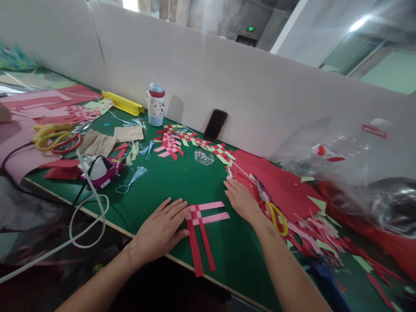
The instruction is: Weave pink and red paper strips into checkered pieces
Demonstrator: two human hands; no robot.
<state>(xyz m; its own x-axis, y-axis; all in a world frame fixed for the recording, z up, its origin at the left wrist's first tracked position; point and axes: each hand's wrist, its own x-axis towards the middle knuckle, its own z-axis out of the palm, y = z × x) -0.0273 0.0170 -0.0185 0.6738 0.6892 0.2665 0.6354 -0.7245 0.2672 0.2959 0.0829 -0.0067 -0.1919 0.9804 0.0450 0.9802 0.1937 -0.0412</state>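
Pink and red paper strips [195, 215] are woven into a small checkered square on the green table, their loose ends pointing right and toward me. My left hand [165, 225] lies flat at the square's left edge, fingers stretched out and touching it. To the right, my right hand [241, 198] reaches forward with its fingers extended, near the edge of a red paper sheet [276, 177] and some small pale green scraps. Whether its fingertips touch a scrap I cannot tell. Yellow-handled scissors [276, 216] lie just right of that hand, among paper cuttings.
Finished woven pieces [170, 145] lie behind, around a clear dish of beads [204, 157]. A phone [215, 124] leans on the partition beside a bottle [156, 104]. Tassels [138, 174], a purple power strip [108, 172] and a white cable [94, 190] are left. A plastic bottle [338, 151] stands right.
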